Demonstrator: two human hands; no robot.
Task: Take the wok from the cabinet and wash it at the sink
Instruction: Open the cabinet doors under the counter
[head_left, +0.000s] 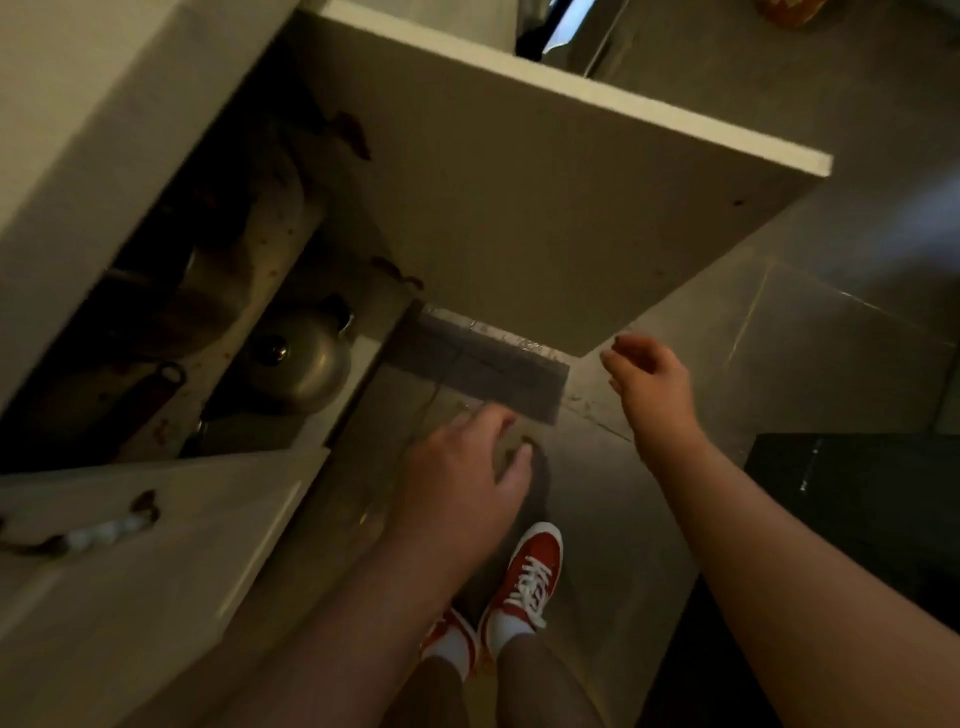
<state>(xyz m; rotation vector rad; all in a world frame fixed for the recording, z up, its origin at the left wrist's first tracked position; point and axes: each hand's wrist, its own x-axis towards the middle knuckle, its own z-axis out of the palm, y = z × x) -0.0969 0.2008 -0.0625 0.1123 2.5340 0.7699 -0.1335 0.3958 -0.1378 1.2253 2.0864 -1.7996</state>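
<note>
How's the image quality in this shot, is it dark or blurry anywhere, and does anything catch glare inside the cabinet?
Head view: dim overall, the open white cabinet interior mostly in shadow; the round metal kettle shows a soft highlight; both hands, left and right, are slightly motion-blurred; straight edges such as the open white cabinet door slant and splay from the wide-angle lens.

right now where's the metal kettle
In the head view the metal kettle sits at left of centre, on the lower shelf inside the open cabinet, just left of the open cabinet door and beyond the left hand.
</note>
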